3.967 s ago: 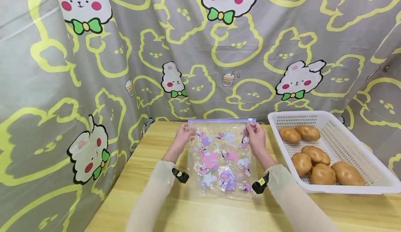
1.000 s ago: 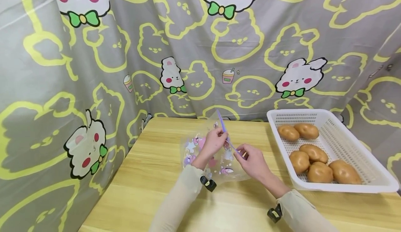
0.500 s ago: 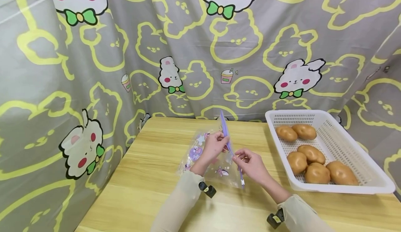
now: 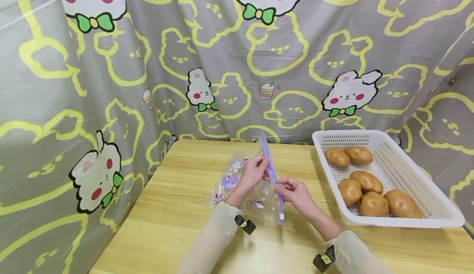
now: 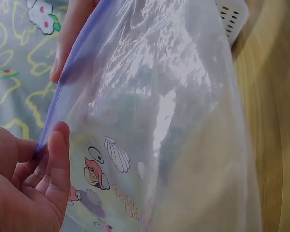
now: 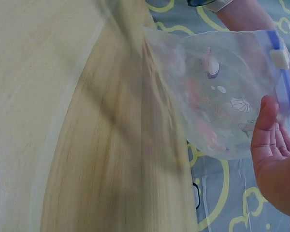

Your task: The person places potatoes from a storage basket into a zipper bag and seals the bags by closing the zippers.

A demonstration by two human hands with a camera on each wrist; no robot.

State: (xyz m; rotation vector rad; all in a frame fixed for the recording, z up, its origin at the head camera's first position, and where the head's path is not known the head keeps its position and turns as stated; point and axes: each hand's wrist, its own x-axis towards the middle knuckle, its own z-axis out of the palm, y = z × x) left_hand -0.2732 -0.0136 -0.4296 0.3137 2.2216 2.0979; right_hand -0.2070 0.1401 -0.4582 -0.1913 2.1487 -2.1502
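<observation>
A clear zip bag (image 4: 229, 181) with pink and purple cartoon prints is held up off the table, its purple zip edge upright and turned side-on in the head view. My left hand (image 4: 253, 172) pinches this edge near its middle, thumb against fingers. Lower along the same edge, my right hand (image 4: 294, 192) pinches it too. In the left wrist view the left hand (image 5: 36, 176) grips the purple strip while the bag hangs to the right. A white slider (image 6: 279, 59) sits near one end of the strip, beyond the right hand (image 6: 278, 150).
A white plastic basket (image 4: 440, 191) stands at the right of the wooden table (image 4: 166, 212), holding several brown potatoes (image 4: 374, 204). Behind the table hangs a grey curtain (image 4: 229, 52) with yellow outlines and rabbit faces.
The bag was spread flat facing me with a hand at each top corner; it is now turned side-on. Both hands have moved together to the strip's middle part, and the slider end now points down.
</observation>
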